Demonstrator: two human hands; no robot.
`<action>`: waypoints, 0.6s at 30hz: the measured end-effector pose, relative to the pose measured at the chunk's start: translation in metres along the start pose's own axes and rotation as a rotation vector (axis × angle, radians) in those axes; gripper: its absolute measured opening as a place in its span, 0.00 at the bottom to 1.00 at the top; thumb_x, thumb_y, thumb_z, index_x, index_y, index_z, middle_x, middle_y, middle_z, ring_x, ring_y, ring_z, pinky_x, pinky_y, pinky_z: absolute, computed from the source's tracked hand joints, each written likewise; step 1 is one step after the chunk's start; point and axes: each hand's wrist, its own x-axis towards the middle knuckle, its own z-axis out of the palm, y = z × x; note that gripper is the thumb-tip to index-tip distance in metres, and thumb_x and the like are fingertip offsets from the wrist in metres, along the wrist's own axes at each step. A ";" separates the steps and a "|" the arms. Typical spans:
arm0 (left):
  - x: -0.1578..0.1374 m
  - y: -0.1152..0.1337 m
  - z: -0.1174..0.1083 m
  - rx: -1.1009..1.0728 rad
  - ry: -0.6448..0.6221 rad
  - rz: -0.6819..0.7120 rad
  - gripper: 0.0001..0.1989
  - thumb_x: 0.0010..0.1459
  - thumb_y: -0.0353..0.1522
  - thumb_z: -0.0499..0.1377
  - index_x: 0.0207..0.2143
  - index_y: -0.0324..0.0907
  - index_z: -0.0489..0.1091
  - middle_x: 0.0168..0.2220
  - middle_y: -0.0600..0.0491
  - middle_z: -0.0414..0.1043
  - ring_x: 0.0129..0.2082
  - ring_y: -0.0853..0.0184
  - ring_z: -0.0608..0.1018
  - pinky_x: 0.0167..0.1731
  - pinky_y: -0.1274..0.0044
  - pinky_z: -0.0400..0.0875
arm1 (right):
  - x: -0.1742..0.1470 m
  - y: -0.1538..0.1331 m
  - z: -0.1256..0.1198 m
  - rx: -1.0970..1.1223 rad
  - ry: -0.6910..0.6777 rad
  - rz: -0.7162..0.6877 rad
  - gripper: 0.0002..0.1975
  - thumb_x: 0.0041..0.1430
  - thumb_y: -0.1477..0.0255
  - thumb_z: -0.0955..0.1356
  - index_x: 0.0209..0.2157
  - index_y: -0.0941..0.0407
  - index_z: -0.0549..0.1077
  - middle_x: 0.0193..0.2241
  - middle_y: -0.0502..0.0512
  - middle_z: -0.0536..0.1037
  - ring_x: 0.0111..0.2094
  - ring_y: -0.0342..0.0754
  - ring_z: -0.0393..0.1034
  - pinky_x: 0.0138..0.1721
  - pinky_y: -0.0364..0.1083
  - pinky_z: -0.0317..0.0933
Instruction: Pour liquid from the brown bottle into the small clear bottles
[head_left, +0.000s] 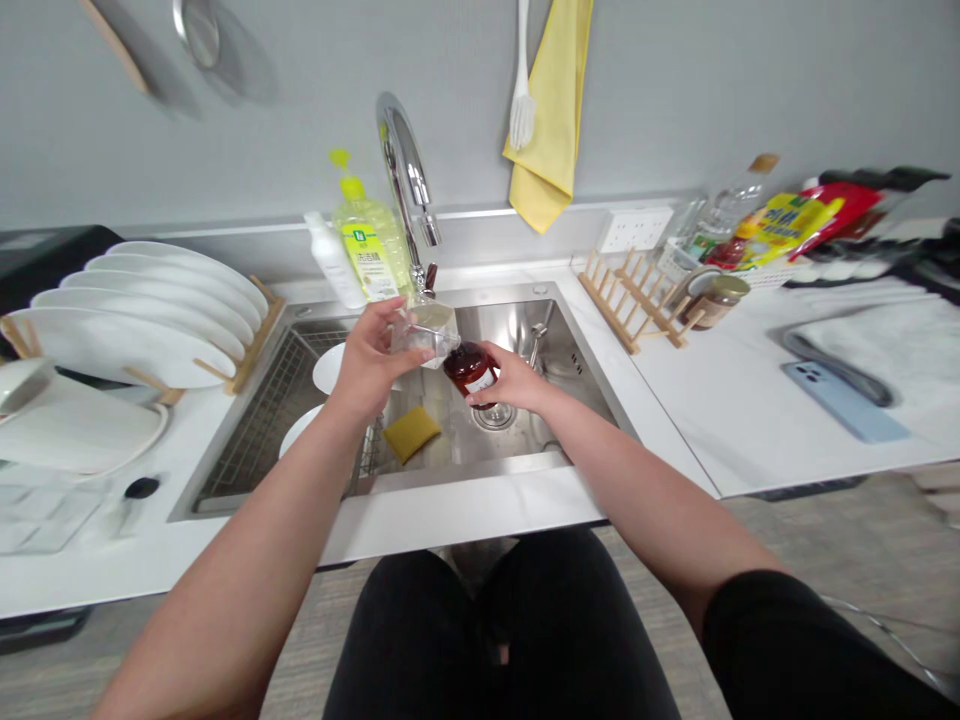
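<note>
Over the sink point(544, 318), my left hand point(367, 360) is closed on a clear, angular container point(431, 332), thumb along its near side. My right hand point(516, 380) grips an amber bottle point(469, 370) with a white label. The bottle leans left, its upper end close to the container; whether the two touch I cannot tell. Beneath them a yellow sponge point(412, 434) lies on the sink floor, left of the drain point(495, 415). The chrome faucet point(405, 165) rises behind my hands.
White plates point(169, 300) stand in a wooden rack on the left, beside a white pitcher point(75, 430). Behind the sink is a yellow-green soap bottle point(371, 240). An empty wooden rack point(637, 300), a jar point(718, 300) and a blue phone point(844, 400) are on the right counter.
</note>
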 end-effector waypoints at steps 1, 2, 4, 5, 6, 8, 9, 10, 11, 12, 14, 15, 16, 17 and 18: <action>0.001 0.001 0.000 0.006 0.000 0.000 0.45 0.36 0.41 0.89 0.58 0.51 0.78 0.48 0.53 0.81 0.50 0.58 0.86 0.54 0.64 0.84 | 0.000 0.000 0.000 0.001 0.001 0.001 0.51 0.38 0.64 0.89 0.66 0.53 0.76 0.59 0.60 0.86 0.59 0.65 0.82 0.67 0.64 0.74; 0.001 0.002 0.000 0.011 -0.001 -0.004 0.45 0.36 0.40 0.89 0.58 0.51 0.78 0.48 0.53 0.81 0.50 0.58 0.86 0.55 0.63 0.83 | 0.000 0.001 0.000 0.002 0.002 0.000 0.51 0.38 0.65 0.89 0.66 0.53 0.76 0.59 0.61 0.86 0.59 0.65 0.82 0.67 0.64 0.74; 0.002 0.004 0.000 0.018 -0.007 -0.016 0.45 0.36 0.40 0.89 0.58 0.51 0.78 0.48 0.53 0.81 0.49 0.58 0.86 0.55 0.63 0.83 | 0.000 0.002 0.000 0.009 -0.003 -0.004 0.51 0.39 0.64 0.89 0.66 0.53 0.76 0.60 0.61 0.85 0.60 0.65 0.82 0.68 0.64 0.73; 0.002 0.006 0.000 0.021 -0.010 -0.021 0.45 0.36 0.41 0.89 0.58 0.51 0.78 0.48 0.53 0.81 0.49 0.58 0.86 0.55 0.62 0.83 | 0.000 0.002 0.000 0.017 -0.005 -0.006 0.51 0.39 0.64 0.89 0.66 0.53 0.76 0.60 0.61 0.85 0.60 0.65 0.82 0.68 0.64 0.73; 0.002 0.007 0.000 0.025 -0.013 -0.025 0.45 0.37 0.41 0.88 0.58 0.51 0.77 0.48 0.53 0.81 0.49 0.58 0.86 0.55 0.62 0.83 | 0.000 0.002 0.001 0.025 -0.006 -0.007 0.52 0.39 0.63 0.89 0.66 0.53 0.76 0.59 0.61 0.86 0.60 0.65 0.82 0.68 0.64 0.73; 0.002 0.010 0.001 0.036 -0.020 -0.029 0.45 0.37 0.41 0.88 0.58 0.51 0.77 0.48 0.53 0.80 0.49 0.58 0.85 0.56 0.62 0.83 | 0.000 0.002 0.001 0.038 -0.009 -0.006 0.52 0.39 0.63 0.89 0.66 0.52 0.76 0.59 0.60 0.86 0.59 0.65 0.82 0.68 0.64 0.73; 0.002 0.011 0.002 0.041 -0.023 -0.030 0.45 0.38 0.40 0.88 0.59 0.51 0.76 0.49 0.53 0.80 0.49 0.58 0.85 0.56 0.62 0.84 | 0.000 0.002 0.001 0.043 -0.009 -0.003 0.52 0.39 0.63 0.89 0.66 0.52 0.76 0.58 0.59 0.86 0.59 0.65 0.82 0.68 0.64 0.73; 0.002 0.013 0.002 0.045 -0.025 -0.031 0.45 0.38 0.40 0.87 0.59 0.51 0.76 0.49 0.53 0.79 0.49 0.59 0.85 0.56 0.61 0.84 | 0.000 0.002 0.001 0.047 -0.007 -0.001 0.51 0.39 0.63 0.89 0.66 0.52 0.76 0.58 0.59 0.87 0.59 0.65 0.82 0.68 0.64 0.73; 0.002 0.015 0.003 0.048 -0.026 -0.033 0.45 0.38 0.39 0.87 0.59 0.51 0.76 0.50 0.53 0.79 0.49 0.59 0.85 0.56 0.61 0.84 | -0.001 0.001 0.001 0.053 -0.005 0.000 0.51 0.38 0.64 0.89 0.66 0.52 0.76 0.57 0.59 0.87 0.59 0.65 0.82 0.68 0.64 0.73; 0.001 0.017 0.004 0.050 -0.026 -0.034 0.45 0.38 0.39 0.87 0.59 0.51 0.76 0.50 0.53 0.79 0.49 0.59 0.85 0.56 0.62 0.84 | -0.001 0.001 0.002 0.061 -0.002 0.000 0.51 0.38 0.64 0.89 0.65 0.52 0.77 0.57 0.59 0.87 0.59 0.65 0.82 0.67 0.64 0.73; 0.001 0.021 0.005 0.056 -0.023 -0.041 0.44 0.39 0.38 0.86 0.59 0.51 0.76 0.51 0.53 0.78 0.49 0.59 0.85 0.55 0.62 0.84 | -0.002 -0.002 0.002 0.086 0.001 -0.003 0.51 0.37 0.64 0.89 0.64 0.52 0.77 0.57 0.59 0.87 0.58 0.65 0.83 0.67 0.64 0.73; 0.000 0.023 0.006 0.060 -0.020 -0.045 0.44 0.39 0.37 0.86 0.58 0.50 0.76 0.51 0.52 0.78 0.49 0.59 0.85 0.54 0.63 0.84 | -0.002 -0.003 0.003 0.099 0.002 -0.003 0.51 0.37 0.64 0.89 0.64 0.52 0.77 0.57 0.59 0.87 0.59 0.65 0.83 0.67 0.64 0.73; 0.000 0.025 0.007 0.062 -0.016 -0.050 0.43 0.39 0.37 0.86 0.58 0.50 0.76 0.51 0.52 0.78 0.49 0.59 0.85 0.53 0.64 0.84 | -0.003 -0.004 0.003 0.110 0.002 -0.001 0.51 0.37 0.65 0.89 0.64 0.52 0.77 0.57 0.59 0.87 0.59 0.64 0.83 0.67 0.64 0.73; 0.000 0.027 0.008 0.064 -0.011 -0.054 0.43 0.39 0.37 0.86 0.58 0.50 0.76 0.51 0.52 0.78 0.49 0.58 0.85 0.52 0.64 0.84 | -0.003 -0.006 0.003 0.118 0.002 0.003 0.51 0.37 0.65 0.89 0.65 0.52 0.77 0.58 0.59 0.87 0.59 0.64 0.83 0.68 0.64 0.74; 0.000 0.029 0.008 0.065 -0.007 -0.058 0.43 0.38 0.37 0.86 0.58 0.50 0.76 0.51 0.52 0.78 0.49 0.58 0.85 0.52 0.64 0.84 | -0.004 -0.007 0.004 0.122 0.001 0.008 0.51 0.37 0.65 0.89 0.65 0.51 0.76 0.58 0.59 0.87 0.59 0.64 0.83 0.68 0.64 0.74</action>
